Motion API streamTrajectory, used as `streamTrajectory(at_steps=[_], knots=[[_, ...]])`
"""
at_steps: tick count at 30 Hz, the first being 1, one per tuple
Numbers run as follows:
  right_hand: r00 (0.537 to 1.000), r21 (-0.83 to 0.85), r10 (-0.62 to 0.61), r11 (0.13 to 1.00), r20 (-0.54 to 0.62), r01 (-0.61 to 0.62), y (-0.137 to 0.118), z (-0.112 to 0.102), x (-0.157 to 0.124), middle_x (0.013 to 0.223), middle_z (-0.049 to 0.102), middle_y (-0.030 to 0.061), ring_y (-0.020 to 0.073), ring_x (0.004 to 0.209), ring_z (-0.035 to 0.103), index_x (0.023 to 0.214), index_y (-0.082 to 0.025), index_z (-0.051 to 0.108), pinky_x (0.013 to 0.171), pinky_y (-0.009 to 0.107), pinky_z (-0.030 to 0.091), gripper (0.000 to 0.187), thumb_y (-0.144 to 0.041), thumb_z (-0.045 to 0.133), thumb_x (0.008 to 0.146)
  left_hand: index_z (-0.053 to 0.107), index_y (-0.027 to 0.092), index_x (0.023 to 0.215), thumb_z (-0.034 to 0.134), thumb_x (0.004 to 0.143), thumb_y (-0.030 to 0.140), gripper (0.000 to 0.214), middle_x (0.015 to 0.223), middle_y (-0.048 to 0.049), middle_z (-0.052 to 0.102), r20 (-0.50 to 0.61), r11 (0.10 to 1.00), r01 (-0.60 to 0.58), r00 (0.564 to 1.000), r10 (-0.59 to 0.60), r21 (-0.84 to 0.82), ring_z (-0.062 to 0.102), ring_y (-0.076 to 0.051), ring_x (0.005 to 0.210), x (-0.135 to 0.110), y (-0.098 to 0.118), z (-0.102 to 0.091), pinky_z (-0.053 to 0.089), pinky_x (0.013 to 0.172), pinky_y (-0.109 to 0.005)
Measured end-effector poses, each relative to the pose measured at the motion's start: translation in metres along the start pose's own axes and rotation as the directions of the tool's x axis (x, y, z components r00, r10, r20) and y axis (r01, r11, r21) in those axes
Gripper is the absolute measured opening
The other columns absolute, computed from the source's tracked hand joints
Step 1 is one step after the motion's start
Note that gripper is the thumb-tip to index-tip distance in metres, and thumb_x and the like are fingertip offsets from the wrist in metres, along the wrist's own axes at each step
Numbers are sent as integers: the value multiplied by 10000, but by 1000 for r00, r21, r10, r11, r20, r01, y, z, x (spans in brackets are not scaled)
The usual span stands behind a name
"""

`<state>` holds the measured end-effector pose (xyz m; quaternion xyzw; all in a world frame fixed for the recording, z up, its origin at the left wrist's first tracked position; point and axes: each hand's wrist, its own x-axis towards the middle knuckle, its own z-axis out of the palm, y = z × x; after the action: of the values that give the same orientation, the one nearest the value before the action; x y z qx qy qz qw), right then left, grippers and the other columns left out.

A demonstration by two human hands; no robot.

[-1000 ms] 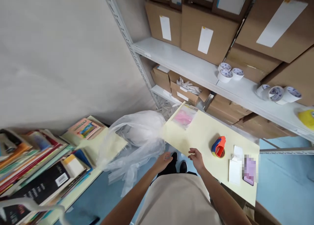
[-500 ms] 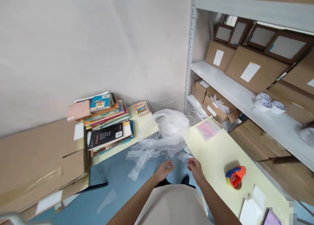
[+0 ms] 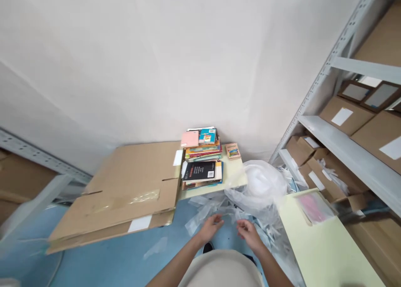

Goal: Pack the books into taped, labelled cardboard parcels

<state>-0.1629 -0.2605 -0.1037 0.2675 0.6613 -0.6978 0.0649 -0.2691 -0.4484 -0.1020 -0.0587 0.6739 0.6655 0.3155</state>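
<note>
My left hand (image 3: 210,227) and my right hand (image 3: 248,232) hover close together in front of my body, low in the view. Their fingers are loosely curled and apart, and nothing shows in either. Just beyond them a heap of clear plastic bags (image 3: 250,195) lies on the blue floor. Stacked books (image 3: 202,159) rest on a pale yellow table (image 3: 233,176) further back. A flattened cardboard box (image 3: 125,186) covers the table's left part.
A second pale yellow table (image 3: 322,245) with a pink packet in plastic (image 3: 311,207) is at my right. Grey metal shelving (image 3: 341,140) with cardboard boxes (image 3: 344,115) fills the right side. A white wall is ahead. A grey shelf frame (image 3: 34,170) stands at far left.
My view has swung left, away from the shelving and tape dispenser, toward the wall, books and flattened cardboard. Both hands stayed close together in front of me.
</note>
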Motion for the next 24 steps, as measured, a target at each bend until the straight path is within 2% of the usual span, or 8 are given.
streamTrajectory(at_steps=[3,5,12,16,18,20,21,24], knots=[[1000,-20,14,1000,16,-14,-8,34,14,897,717,52,195,692,656,922,-205,691,618,306,463,423,-474,724,598,697,206,821,823,507,439,411,919,-115,700,-8,991,-19,1000,21,134,628,-364,1032,2,-7,-35,434,1007,-505],[999,-32,38,999,25,-37,-13,50,22,896,714,55,196,690,657,912,-203,688,612,305,460,420,-478,733,598,691,205,848,811,524,476,439,920,-104,701,-21,990,-15,1000,19,138,631,-346,1024,2,-11,-50,453,981,-482],[990,-81,93,993,104,-85,-27,75,48,849,712,49,185,673,649,906,-205,683,620,303,456,422,-504,749,615,692,176,923,786,563,535,517,871,-69,688,-91,999,50,995,-51,-19,641,-297,949,2,-25,-68,492,866,-422],[972,-138,122,986,200,-96,-39,93,78,850,719,53,193,674,657,905,-200,681,619,310,468,413,-485,745,614,674,181,981,774,588,524,531,956,-80,706,-175,988,149,973,-153,-34,665,-296,946,5,-16,-82,511,835,-418],[952,-168,139,981,274,-95,-45,108,97,852,724,55,202,669,667,903,-201,682,630,327,486,400,-470,742,614,673,180,992,765,613,508,510,1037,-107,712,-255,988,153,954,-157,-36,663,-311,1012,7,-6,-94,515,857,-418],[919,-198,159,976,360,-91,-52,126,117,846,732,55,218,678,684,890,-204,680,673,361,515,381,-454,747,610,673,174,997,770,629,478,488,1145,-142,697,-365,990,131,920,-141,-53,648,-324,1090,10,6,-107,508,909,-415],[899,-210,162,974,407,-81,-55,136,126,846,737,56,231,709,697,884,-205,679,716,383,528,374,-442,756,605,669,170,1007,779,633,457,484,1204,-158,678,-437,990,120,889,-140,-74,635,-329,1131,11,11,-113,499,940,-412],[835,-246,169,968,524,-41,-63,169,146,933,752,82,282,911,713,914,-198,680,885,442,524,421,-379,807,556,645,171,1063,804,644,409,507,1304,-179,629,-640,979,77,746,-184,-191,567,-345,1252,7,21,-135,456,1023,-425]])
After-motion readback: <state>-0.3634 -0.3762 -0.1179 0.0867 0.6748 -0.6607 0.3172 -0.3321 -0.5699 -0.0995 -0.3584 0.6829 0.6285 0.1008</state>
